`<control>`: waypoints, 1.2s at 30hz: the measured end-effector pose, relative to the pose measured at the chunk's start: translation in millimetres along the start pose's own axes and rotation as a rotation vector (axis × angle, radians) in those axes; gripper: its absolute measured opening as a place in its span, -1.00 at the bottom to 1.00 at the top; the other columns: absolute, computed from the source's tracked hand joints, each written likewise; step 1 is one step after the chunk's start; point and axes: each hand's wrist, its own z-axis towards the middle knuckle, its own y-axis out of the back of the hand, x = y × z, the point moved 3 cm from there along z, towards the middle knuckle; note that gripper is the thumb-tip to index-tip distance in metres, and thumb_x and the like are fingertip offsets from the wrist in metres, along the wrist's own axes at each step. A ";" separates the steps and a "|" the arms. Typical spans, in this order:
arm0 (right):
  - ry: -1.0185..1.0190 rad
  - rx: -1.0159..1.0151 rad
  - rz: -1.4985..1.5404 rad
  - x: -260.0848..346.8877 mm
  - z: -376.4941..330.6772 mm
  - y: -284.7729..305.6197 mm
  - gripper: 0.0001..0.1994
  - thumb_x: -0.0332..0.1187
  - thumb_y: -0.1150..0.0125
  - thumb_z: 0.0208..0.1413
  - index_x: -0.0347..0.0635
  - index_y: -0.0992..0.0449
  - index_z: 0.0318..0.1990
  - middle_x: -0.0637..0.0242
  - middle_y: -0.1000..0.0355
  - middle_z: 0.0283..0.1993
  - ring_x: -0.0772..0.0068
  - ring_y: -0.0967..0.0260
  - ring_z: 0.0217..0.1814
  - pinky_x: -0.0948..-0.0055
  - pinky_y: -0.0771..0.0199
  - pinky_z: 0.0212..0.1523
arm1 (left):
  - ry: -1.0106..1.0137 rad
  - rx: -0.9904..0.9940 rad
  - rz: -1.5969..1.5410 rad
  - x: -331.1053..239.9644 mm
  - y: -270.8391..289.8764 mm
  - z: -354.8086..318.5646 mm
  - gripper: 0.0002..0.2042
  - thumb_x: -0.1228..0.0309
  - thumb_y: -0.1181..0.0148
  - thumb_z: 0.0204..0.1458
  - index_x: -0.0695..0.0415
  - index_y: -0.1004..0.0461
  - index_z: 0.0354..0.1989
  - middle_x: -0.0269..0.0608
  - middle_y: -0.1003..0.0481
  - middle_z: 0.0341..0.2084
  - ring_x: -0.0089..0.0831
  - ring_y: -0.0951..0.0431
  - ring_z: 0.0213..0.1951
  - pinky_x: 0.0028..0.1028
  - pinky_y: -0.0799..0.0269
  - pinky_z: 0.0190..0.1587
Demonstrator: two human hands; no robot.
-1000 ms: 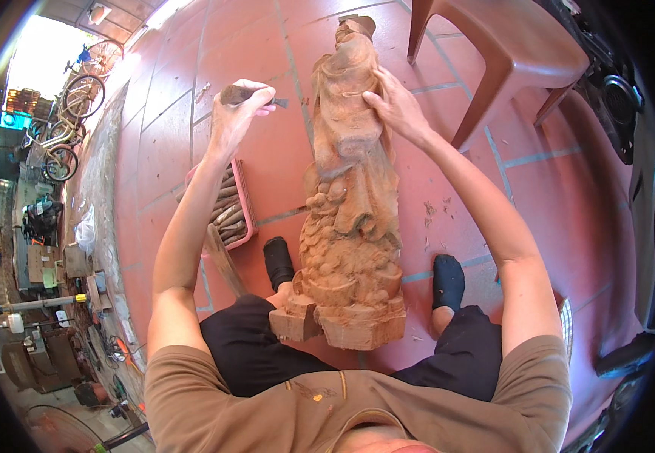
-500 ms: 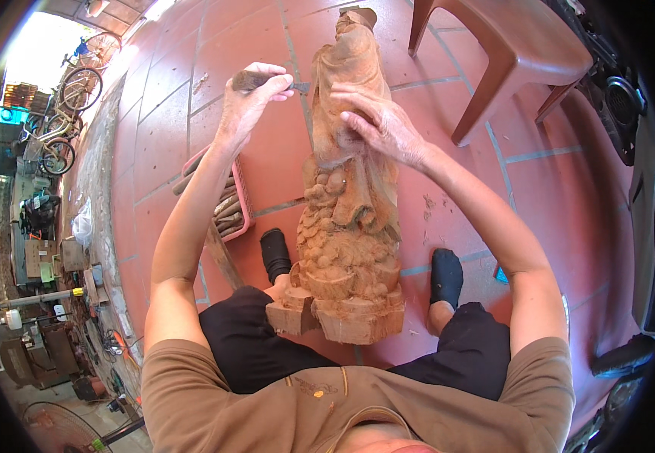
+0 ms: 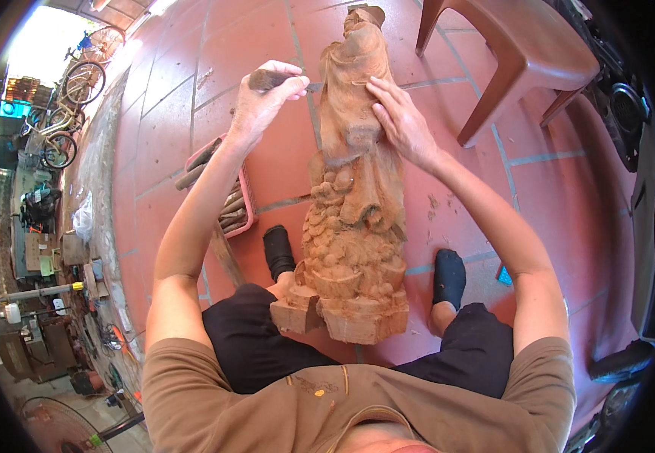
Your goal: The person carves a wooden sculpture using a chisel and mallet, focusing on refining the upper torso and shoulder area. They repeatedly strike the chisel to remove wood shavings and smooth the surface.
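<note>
A carved wooden statue (image 3: 354,189) lies lengthwise on the floor, its blocky base between my feet and its narrow top at the far end. To the left of its upper part, my left hand (image 3: 262,98) is closed around a chisel by its dark wooden handle (image 3: 268,80). The thin blade points right, toward the statue, and its tip is hard to make out. My right hand (image 3: 401,121) rests on the statue's upper right side with fingers stretched out, gripping nothing. By those fingertips lies a thin pale curl of wood (image 3: 359,82).
A pink basket (image 3: 249,198) of wooden-handled tools stands left of the statue, with a wooden mallet-like handle (image 3: 225,257) beside it. A brown plastic chair (image 3: 520,57) stands at far right. Wood chips (image 3: 433,205) dot the red tiles. Bicycles (image 3: 78,90) and clutter line the left.
My right hand has drawn back from over the statue to its right side, its fingers now lying against the wood. The pale wood curl is now visible. My left hand keeps the chisel.
</note>
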 end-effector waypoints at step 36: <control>0.042 0.292 0.162 54.9 -27.6 11.6 -0.54 -0.41 -0.20 0.21 -0.17 -0.37 0.27 0.11 -0.29 0.35 -0.03 -0.14 0.47 -0.02 -0.07 0.49 | -0.297 -0.019 0.199 13.1 -42.8 -2.4 -0.81 0.47 -0.40 0.05 0.19 -0.57 -0.18 -0.25 -0.64 -0.31 -0.51 -0.61 -0.18 -0.48 -0.52 -0.09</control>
